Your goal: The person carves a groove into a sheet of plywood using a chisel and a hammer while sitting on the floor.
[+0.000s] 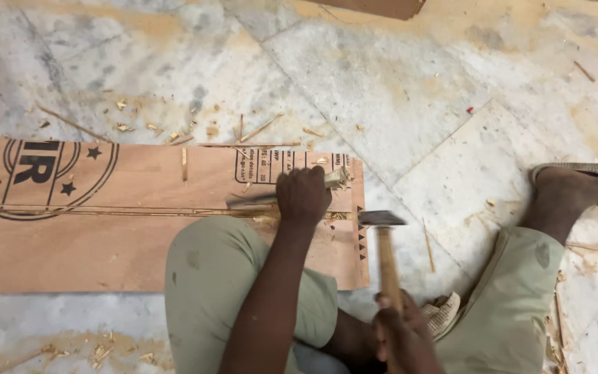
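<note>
Plywood, reddish-brown, lies flat on the marble floor (396, 76) in front of you, your knee pinning its near edge. Your left hand (302, 196) is clenched around a chisel (261, 199), whose blade lies low along a groove in the plywood sheet (105, 256). Your right hand (401, 332) grips the wooden handle of a hammer (382, 228), its head poised just right of the chisel's butt. The groove already runs lengthwise across the board from the left edge to your fist, so most of the cut looks done; the short stretch toward the right end seems left. Splinters and chips (147, 125) litter the floor beyond the board.
</note>
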